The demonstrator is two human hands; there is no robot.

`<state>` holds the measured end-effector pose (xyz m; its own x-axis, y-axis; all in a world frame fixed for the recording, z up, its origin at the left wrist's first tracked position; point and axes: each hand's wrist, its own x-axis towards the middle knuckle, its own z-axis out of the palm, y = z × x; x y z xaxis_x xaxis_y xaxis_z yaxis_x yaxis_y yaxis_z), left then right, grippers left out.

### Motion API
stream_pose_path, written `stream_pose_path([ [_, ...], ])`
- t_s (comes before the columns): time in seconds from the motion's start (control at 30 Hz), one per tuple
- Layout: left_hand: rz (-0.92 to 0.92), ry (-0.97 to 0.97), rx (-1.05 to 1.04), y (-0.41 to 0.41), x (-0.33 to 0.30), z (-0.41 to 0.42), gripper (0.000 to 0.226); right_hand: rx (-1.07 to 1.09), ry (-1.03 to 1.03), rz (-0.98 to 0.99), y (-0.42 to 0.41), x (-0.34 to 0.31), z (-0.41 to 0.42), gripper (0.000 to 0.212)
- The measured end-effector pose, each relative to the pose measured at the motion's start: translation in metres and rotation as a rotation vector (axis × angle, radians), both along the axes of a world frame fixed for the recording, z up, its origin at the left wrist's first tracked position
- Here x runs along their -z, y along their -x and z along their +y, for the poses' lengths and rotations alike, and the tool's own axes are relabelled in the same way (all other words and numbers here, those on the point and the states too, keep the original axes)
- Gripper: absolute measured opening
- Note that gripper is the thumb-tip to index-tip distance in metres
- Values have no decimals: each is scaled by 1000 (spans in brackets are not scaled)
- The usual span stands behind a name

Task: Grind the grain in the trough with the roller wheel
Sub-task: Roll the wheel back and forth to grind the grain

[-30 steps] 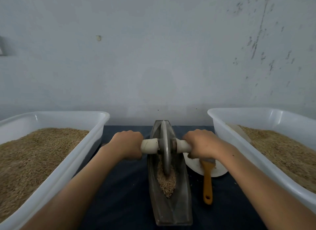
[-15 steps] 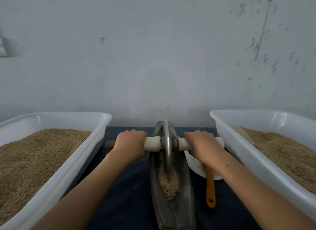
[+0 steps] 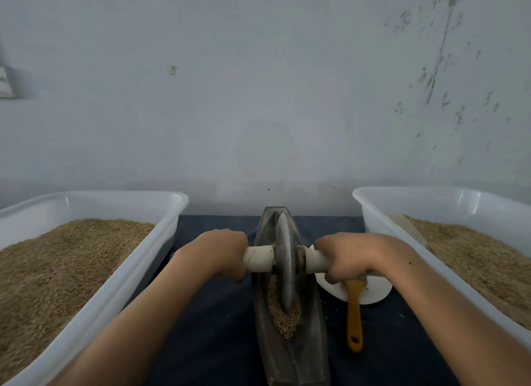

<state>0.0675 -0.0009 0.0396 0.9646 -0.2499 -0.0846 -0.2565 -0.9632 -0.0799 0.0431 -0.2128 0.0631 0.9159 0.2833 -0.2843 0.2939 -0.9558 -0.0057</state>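
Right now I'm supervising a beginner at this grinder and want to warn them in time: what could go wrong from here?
1. The grain is heaped at the trough's near part; a hard roll with the wheel could push kernels over the rim onto the dark cloth.
2. The right hand grips the handle just above the orange-handled brush and white dish, so it might knock them.
3. The left hand works close to the left bin.
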Motion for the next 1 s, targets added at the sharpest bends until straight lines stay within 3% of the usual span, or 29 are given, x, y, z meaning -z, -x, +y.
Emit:
stream_pose_path([
  [0.13,-99,33,-5,-5,5,0,39,-7,-82,-51,-5,6,-1,38],
  [0.27,-288,54,-42,-6,12,-4,30,-46,-54,-344,-13,23,2,30],
  [0.33,-370,53,-47,-4,14,-6,26,-45,-71,-445,-14,29,3,37],
  [0.43,-388,11,2,-3,11,-5,25,-34,-60,-365,-12,26,1,49],
  [0.53,-243,-3,37,-3,7,-2,32,-34,12,-183,-7,13,0,46],
  [0.63,-90,4,34,-2,3,-1,39,-17,89,-69,-1,7,2,63],
  [0.73,-56,4,39,-2,2,-1,40,-18,117,-29,1,5,2,76],
  [0.9,-152,31,25,-5,7,0,35,-79,51,-186,-5,13,5,39],
  [1.0,-253,40,11,-6,10,-1,32,-109,14,-348,-9,22,9,38],
])
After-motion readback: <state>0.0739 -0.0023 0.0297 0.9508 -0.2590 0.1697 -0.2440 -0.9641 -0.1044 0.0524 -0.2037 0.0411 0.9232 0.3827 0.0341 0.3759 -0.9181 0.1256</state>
